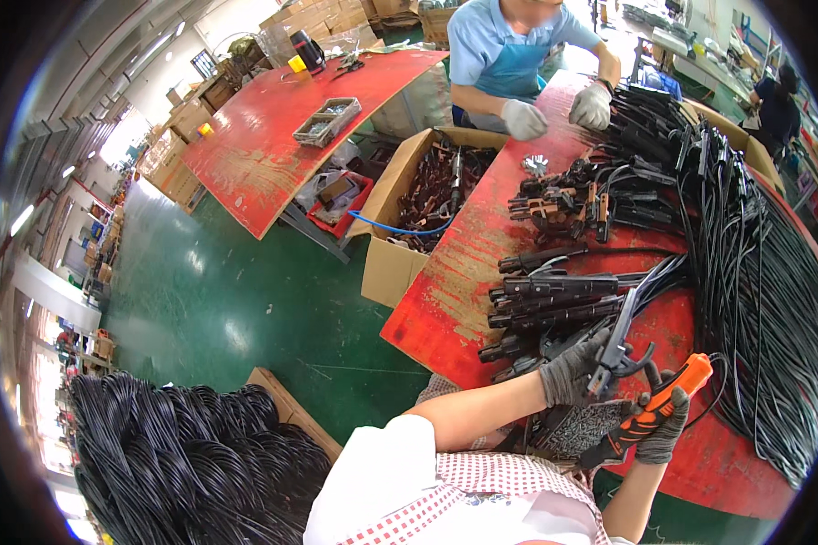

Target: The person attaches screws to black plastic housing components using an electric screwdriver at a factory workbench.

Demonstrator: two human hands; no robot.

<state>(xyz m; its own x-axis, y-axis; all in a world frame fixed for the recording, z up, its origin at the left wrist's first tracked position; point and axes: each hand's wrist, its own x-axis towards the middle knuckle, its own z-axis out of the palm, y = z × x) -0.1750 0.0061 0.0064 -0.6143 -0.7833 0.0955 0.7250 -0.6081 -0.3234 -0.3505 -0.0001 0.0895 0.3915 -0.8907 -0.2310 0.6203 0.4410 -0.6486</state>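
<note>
Black handle [616,350] with a hooked trigger, enclosed by the gloved fingers of the left hand [568,374] above the near edge of the red surface [445,304]. It is probably light, stiff and smooth; its body offers the safest hold, clear of the trigger. To the handle's right, the right hand [662,441] has its fingers wrapped around an orange-and-black driver [643,423]. Beyond the handle lie similar black handles [554,291]; farther right, black cables [759,309]; far beyond, a co-worker's gloved hands [524,119]; well left, green floor [309,300].
</note>
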